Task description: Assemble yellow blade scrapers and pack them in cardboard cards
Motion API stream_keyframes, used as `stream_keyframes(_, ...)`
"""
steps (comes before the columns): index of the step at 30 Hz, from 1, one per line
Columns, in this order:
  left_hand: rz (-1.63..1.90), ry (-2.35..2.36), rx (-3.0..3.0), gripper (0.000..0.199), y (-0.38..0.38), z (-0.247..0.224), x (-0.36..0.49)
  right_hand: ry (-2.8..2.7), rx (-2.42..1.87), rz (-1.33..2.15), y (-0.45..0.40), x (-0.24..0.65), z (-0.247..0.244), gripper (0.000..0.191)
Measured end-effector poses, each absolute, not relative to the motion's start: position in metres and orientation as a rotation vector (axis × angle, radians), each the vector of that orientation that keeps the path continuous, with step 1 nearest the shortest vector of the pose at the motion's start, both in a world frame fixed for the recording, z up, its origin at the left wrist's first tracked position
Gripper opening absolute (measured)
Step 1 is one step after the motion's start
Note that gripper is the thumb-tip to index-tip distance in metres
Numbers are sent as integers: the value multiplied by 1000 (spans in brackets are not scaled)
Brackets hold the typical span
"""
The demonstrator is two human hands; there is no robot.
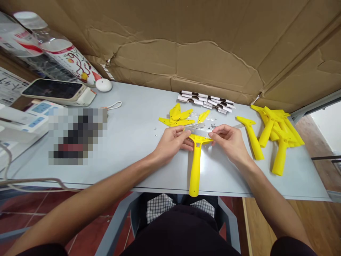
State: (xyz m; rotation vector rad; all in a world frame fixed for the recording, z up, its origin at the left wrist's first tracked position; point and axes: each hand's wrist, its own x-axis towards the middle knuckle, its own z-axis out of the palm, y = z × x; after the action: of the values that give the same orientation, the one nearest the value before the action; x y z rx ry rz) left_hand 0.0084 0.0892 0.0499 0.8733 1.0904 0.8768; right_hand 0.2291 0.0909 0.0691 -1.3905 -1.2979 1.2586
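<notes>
A yellow T-shaped handle [195,170] points toward me over the table's front edge. Across its head lies a flat metal blade [198,132]. My left hand [176,139] pinches the blade's left end, with fingers behind the yellow head. At the right end, my right hand [226,138] holds the blade between thumb and fingers. Just beyond are yellow triangular pieces [181,115], small screws [212,126] and another metal strip partly under the pieces. Several more yellow handles [282,153] are piled at the right.
White-and-black paper sleeves [206,101] lie near the cardboard wall [213,67]. At left are a phone [55,90], bottles [66,57], a white round object [103,85], a blurred-out item [77,137] and a cable [34,181].
</notes>
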Motion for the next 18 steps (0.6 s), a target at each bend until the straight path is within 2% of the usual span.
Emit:
stream_keyframes(4,872,1110,891,36,88,50,8,-1328,-1355,1341,90,230,70,36)
stream_keyframes(9,882,1136,887,28,88,52,9,-1330,-1361,1395,90,231,70,38)
stream_keyframes(18,913,1144,901,20,86,53,10,-1269,-1348,1409,91,231,62,29)
